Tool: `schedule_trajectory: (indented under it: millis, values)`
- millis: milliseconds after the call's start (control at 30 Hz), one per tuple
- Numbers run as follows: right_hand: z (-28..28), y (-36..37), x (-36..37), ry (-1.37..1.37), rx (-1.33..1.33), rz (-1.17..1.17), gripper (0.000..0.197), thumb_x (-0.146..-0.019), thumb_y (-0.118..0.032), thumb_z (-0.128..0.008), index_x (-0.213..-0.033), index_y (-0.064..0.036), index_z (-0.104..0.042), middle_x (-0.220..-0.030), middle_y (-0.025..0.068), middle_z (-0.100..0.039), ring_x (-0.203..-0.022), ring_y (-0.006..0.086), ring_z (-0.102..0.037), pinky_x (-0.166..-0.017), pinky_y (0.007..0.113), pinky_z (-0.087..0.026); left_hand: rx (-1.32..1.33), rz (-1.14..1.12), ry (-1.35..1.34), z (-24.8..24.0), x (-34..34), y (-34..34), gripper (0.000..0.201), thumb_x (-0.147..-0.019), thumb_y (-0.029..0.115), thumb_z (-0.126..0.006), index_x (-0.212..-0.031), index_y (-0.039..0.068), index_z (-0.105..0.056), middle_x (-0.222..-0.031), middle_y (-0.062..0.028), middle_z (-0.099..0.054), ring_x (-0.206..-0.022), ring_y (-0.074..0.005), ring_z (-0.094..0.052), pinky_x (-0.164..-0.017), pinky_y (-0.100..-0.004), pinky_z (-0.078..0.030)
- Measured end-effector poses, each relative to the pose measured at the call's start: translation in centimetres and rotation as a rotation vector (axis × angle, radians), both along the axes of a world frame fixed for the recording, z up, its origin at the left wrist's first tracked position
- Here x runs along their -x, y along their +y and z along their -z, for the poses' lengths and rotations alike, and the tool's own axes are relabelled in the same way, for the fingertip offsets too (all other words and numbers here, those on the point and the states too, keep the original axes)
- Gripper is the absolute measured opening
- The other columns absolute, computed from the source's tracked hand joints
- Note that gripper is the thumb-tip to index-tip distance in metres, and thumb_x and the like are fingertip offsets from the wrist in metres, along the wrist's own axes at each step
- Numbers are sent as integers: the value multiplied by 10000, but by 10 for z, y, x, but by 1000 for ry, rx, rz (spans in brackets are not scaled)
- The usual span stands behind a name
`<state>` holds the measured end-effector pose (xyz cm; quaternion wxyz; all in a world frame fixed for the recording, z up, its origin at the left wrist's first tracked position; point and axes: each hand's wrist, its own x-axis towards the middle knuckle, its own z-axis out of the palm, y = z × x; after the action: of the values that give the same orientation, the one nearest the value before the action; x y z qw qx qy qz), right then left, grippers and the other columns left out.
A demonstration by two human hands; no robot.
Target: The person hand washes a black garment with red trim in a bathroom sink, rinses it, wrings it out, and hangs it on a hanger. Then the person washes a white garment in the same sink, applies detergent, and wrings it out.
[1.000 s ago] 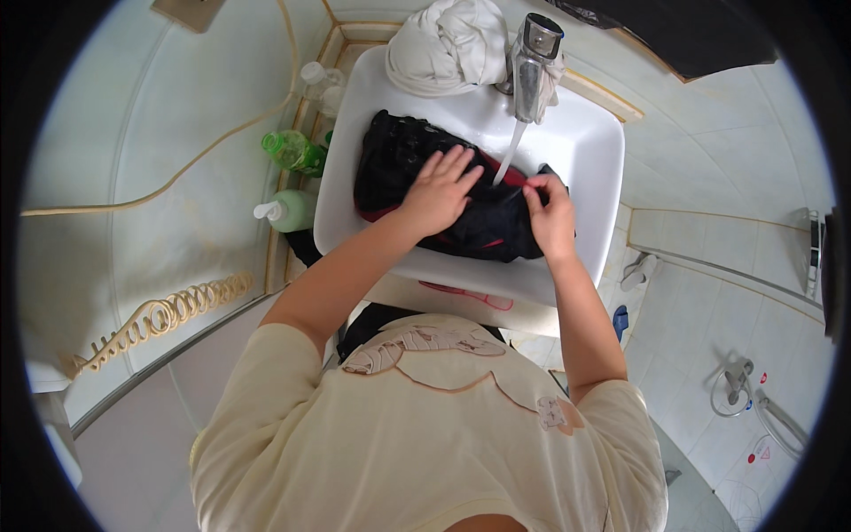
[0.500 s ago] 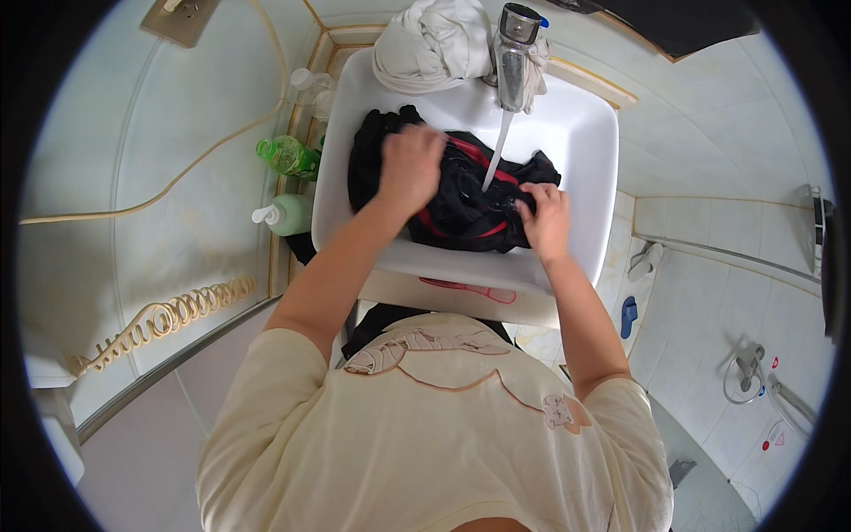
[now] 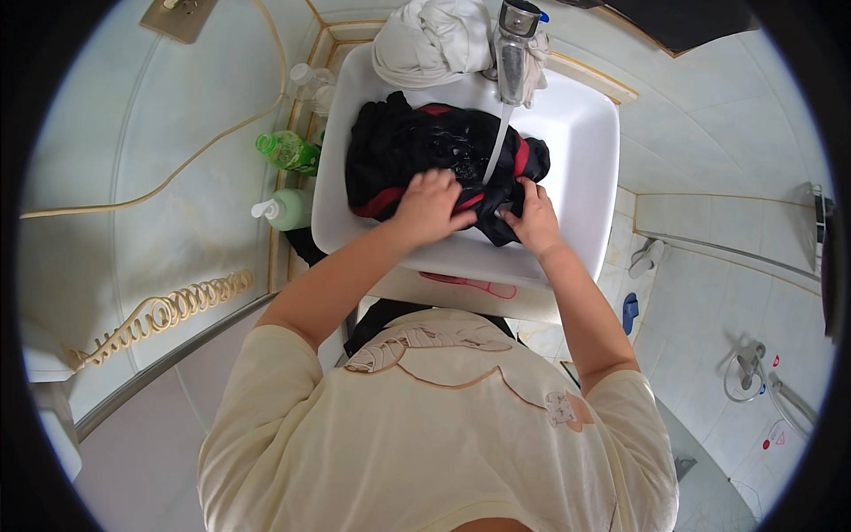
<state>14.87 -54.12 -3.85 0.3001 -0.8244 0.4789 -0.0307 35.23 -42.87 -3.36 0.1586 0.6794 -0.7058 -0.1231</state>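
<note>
A wet black garment with red stripes lies bunched in the white sink, below the chrome tap. Water from the spout lands on the cloth close to my right hand. My left hand rests on the garment's near edge, fingers bent and a little apart, thumb pointing right. At the near right part of the cloth, my right hand pinches a fold between thumb and fingers. The fingertips of both hands are partly lost against the dark fabric.
A bundled white cloth sits on the sink's back left corner. Along the left ledge stand a green bottle, a pale green pump bottle and a clear bottle. A pale cloth hangs behind the tap.
My left hand has come toward me from the top of the garment to its near edge. My right hand has shifted slightly left and nearer. The cloth is bunched differently, with its red stripes in new places.
</note>
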Motion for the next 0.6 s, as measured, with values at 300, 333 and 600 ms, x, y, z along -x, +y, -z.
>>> schedule_trajectory:
  millis: [300,333,600]
  values:
    - [10,-54,17,201,242,-72,617,-793,6,-537,-1361,-199,-408,-943,166,-637,-864,348,-633,-773,450,-515,-27,-470,771,-35,-61,-7,237,-796,115,-525,-967,-2,-640,-837,-139,-660,-791,-260,-626,-738,-336,-485]
    - [5,-62,16,230,200,-13,586,-806,-14,-551,-1353,-186,-427,-952,163,-642,-865,343,-633,-775,446,-512,-31,-509,877,-41,-69,-6,240,-798,107,-520,-970,-6,-644,-817,-111,-653,-782,-210,-619,-737,-318,-482]
    - [-4,2,-39,-421,108,-288,689,-714,-100,-742,-1324,-66,-422,-1317,227,-449,-1206,394,-456,-1048,406,-384,-515,-92,853,-107,-44,2,242,-758,83,-549,-957,-20,-638,-747,-13,-579,-715,-85,-506,-659,-252,-432]
